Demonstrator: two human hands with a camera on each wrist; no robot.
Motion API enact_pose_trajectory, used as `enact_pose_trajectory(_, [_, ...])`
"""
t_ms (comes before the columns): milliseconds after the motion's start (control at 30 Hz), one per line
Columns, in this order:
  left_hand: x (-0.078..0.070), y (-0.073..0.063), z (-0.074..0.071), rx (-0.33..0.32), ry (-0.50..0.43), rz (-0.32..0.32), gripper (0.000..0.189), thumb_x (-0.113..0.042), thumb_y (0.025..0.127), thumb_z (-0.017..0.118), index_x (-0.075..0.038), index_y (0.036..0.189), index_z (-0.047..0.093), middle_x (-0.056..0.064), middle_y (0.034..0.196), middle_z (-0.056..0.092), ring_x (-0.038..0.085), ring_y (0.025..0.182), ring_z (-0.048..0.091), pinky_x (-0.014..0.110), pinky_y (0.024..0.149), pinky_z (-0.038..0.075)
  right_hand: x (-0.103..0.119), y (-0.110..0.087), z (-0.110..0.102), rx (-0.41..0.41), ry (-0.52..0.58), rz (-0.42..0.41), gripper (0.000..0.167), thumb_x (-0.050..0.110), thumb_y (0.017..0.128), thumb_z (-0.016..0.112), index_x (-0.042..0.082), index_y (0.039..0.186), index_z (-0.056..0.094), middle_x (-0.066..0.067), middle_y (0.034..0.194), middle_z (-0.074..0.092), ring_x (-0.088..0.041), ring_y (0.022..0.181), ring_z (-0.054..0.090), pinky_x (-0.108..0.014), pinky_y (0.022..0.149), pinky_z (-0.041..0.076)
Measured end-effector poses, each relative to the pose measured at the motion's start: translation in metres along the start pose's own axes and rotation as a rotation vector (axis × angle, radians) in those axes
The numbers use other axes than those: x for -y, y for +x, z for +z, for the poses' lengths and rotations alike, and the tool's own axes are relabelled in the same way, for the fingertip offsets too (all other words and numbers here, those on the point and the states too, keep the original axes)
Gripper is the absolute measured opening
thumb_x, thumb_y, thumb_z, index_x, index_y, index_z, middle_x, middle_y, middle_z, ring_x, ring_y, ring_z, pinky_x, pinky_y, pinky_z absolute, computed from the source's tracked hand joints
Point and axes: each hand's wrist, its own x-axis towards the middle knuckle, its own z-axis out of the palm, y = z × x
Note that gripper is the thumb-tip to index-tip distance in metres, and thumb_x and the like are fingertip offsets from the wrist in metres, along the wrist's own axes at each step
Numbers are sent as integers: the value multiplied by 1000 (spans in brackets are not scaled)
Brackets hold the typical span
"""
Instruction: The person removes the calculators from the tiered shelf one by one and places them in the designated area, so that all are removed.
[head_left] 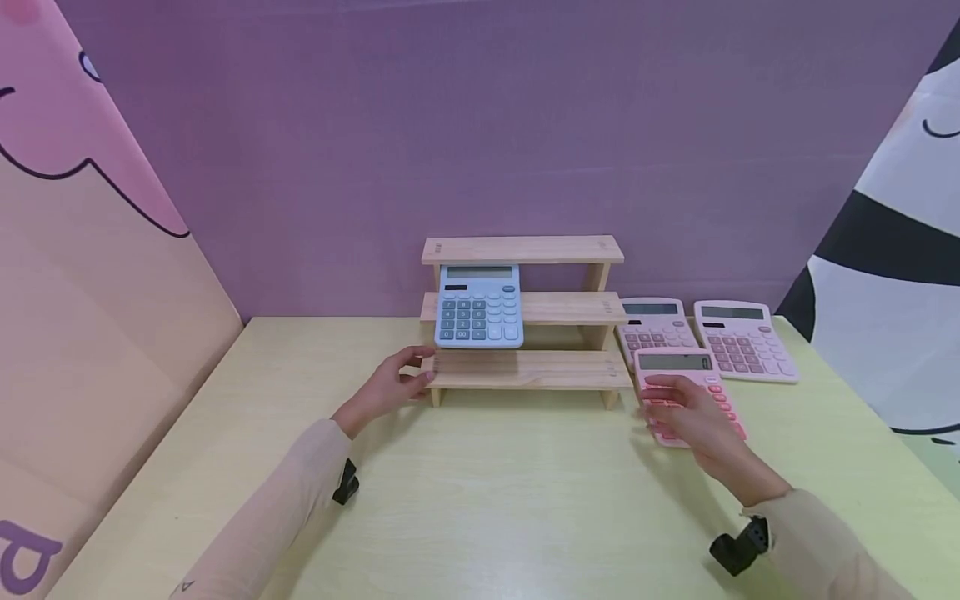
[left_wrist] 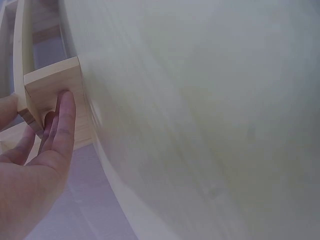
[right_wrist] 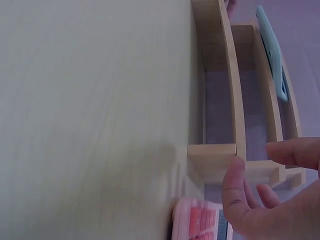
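Note:
A three-tier wooden display stand stands at the table's back edge. My left hand grips the left end of its lowest board, thumb on top and fingers underneath in the left wrist view. On the middle tier a blue calculator leans upright, left of centre. My right hand hovers over a pink calculator with bright pink keys, hiding part of its keypad. In the right wrist view its thumb and fingers are spread apart beside the stand's right end, holding nothing.
Two more pink calculators, a left one and a right one, lie behind the nearer one, right of the stand. A purple backdrop rises behind the light wooden table. Printed cartoon panels flank both sides.

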Motion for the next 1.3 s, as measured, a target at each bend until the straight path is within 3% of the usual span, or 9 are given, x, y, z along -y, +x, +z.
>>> enact_pose_trajectory(333, [-3,-2,0,4,5,10,47,-12,92,53,-5,136,37,18,129,39,31,104,56,35,83,56,10,5,18,11,47,-124,49,6,91,52,-6,134,30,-19,120,49,-2,89,59,-26,78,56])
enact_pose_trajectory(533, [-3,-2,-1,3,13,10,47,-12,92,54,-5,136,37,18,128,40,30,102,57,34,82,56,18,11,30,52,85,-152,49,6,92,51,-6,134,29,-18,121,50,0,89,58,-24,77,55])
enact_pose_trajectory(833, [-3,-1,0,-13,9,-8,46,-12,92,55,-6,135,39,17,127,40,29,101,57,34,82,56,28,23,52,90,153,-190,49,4,90,53,-8,131,31,-20,119,50,-6,92,61,-26,79,55])
enact_pose_trajectory(1133, [-2,0,2,-24,12,-17,45,-12,92,55,-8,134,39,17,127,41,28,101,57,35,82,56,36,37,72,101,177,-205,46,0,90,49,-7,132,32,-26,123,46,-5,90,61,-39,88,52])
enact_pose_trajectory(1300, [-3,-1,2,-22,15,-14,46,-13,92,55,-8,134,39,17,127,41,29,101,57,36,83,55,43,43,81,97,223,-209,47,-2,89,50,-8,131,32,-26,121,47,-9,89,62,-34,85,54])
